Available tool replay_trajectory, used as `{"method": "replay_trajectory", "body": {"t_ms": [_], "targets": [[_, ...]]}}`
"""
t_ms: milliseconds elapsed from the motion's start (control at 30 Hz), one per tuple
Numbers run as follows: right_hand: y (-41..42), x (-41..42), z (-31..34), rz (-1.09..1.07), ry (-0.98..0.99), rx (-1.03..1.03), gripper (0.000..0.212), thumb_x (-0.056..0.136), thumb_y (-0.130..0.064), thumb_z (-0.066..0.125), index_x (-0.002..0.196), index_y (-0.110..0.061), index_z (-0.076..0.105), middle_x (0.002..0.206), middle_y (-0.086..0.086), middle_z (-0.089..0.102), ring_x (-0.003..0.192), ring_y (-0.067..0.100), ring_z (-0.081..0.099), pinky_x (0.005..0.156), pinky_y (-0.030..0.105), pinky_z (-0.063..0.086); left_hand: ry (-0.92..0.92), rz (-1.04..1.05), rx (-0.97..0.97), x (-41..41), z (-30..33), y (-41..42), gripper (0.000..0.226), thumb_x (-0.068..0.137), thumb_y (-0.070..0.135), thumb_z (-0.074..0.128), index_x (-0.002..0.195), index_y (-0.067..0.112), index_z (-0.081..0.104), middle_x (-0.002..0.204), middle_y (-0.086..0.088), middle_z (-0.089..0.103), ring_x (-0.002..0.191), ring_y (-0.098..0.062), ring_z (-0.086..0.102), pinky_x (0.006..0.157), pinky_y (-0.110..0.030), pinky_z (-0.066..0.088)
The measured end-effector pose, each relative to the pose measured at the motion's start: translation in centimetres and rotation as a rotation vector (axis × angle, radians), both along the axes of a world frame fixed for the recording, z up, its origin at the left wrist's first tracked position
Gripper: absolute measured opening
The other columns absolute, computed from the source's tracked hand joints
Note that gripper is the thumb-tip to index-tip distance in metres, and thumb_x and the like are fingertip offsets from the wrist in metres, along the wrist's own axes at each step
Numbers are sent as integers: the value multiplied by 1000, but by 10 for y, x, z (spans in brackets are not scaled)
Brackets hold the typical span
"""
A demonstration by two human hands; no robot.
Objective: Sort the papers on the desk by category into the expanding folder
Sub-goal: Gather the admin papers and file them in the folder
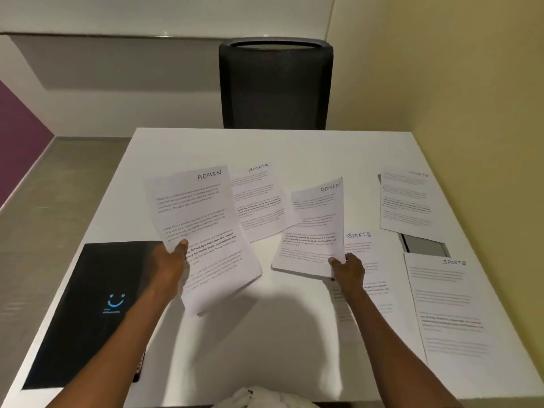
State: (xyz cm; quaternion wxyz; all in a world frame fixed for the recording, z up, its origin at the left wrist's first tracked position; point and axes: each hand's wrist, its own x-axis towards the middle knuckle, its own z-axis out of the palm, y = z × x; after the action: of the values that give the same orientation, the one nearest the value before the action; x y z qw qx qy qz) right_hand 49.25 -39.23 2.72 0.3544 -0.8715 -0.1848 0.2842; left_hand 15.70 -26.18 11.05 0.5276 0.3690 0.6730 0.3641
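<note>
The body text on every sheet is too blurred to read. The left hand (169, 262) hides part of the black folder (88, 307). A dark object (424, 245) lies mostly hidden under two papers at the right; what it is cannot be told.

1. "ADMIN" is handwritten at the top of the sheet in the left hand (167, 260).
2. "ADMIN" heads the sheet in the right hand (348, 269).
3. "SPORTS" heads four sheets lying on the surface (294, 148).
</note>
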Motion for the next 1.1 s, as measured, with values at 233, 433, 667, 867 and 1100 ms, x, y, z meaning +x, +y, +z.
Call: {"method": "replay_trajectory", "body": {"t_ms": [233, 433, 667, 867, 1100], "targets": [[-33, 5, 7, -76, 1, 34, 24, 84, -26, 71, 94, -5, 66, 87, 13, 70, 81, 31, 66, 75, 45, 57, 102, -40, 60, 3, 6, 1, 26, 102, 8, 49, 127, 5, 57, 113, -7, 63, 96, -25, 61, 76, -26, 47], [-50, -13, 39, -52, 73, 108, 16, 89, -21, 67, 95, -6, 64, 81, 10, 65, 69, 25, 60, 52, 28, 51, 176, -127, 56, 4, -8, 6, 28, 100, 9, 51, 127, 7, 57, 119, -8, 62, 108, -33, 60, 89, -37, 47], [-47, -51, 62, 132, 222, 170, 10, 88, -23, 70, 94, -15, 69, 67, -7, 63, 56, 10, 53, 55, 26, 44, 45, -270, -72, 10, -32, 4, 34, 91, 22, 62, 125, 19, 62, 122, -5, 68, 114, -32, 63, 103, -48, 47], [-32, -75, 85, 340, 287, 120, 21, 85, -27, 74, 70, -20, 61, 58, -10, 59, 55, 12, 50, 54, 21, 39, -202, -364, -164, 17, -10, -6, 27, 97, 8, 60, 121, 19, 62, 112, -1, 69, 102, -21, 65, 90, -33, 50], [-3, -66, 109, 373, 380, 215, 39, 76, -35, 82, 109, -18, 69, 101, -8, 75, 97, 10, 70, 93, 30, 52, -257, -508, -195, 13, -6, -9, 29, 93, 28, 66, 122, 27, 65, 123, 1, 70, 116, -23, 64, 108, -49, 43]]}}
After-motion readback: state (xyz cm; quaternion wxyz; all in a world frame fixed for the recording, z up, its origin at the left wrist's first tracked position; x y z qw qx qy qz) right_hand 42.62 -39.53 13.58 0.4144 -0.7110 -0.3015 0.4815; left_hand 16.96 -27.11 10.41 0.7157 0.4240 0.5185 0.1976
